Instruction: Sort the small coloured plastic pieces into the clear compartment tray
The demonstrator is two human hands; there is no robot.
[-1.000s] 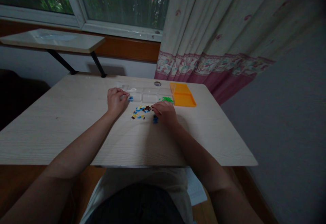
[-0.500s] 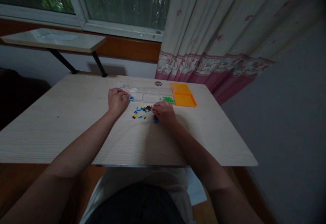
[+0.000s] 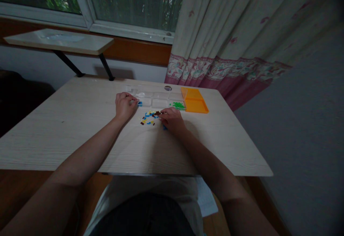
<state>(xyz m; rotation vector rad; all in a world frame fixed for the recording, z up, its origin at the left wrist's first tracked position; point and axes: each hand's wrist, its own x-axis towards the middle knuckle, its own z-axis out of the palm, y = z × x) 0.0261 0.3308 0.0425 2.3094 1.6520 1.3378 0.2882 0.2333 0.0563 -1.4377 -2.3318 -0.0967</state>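
Observation:
A small heap of tiny blue, yellow and brown pieces [image 3: 148, 118] lies on the pale wooden table [image 3: 80, 132]. My right hand [image 3: 173, 119] rests beside the heap with fingers curled and tips pinched at a brown piece at its right edge. My left hand [image 3: 124, 105] is curled at the left end of a clear compartment box [image 3: 156, 100], fingertips against the cell that holds blue pieces [image 3: 139, 103]. Green pieces [image 3: 177, 105] fill the box's right cell. A few blue pieces peek out under my right hand.
The box's orange lid [image 3: 195, 104] lies open at its right end. A small dark round spot [image 3: 168, 88] sits on the table behind the box. A narrow bench [image 3: 59, 41] stands under the window, and a curtain [image 3: 228, 39] hangs to the right.
My right hand has crept slightly left toward the heap's brown pieces. The left hand has stayed at the box. The view has shifted a little.

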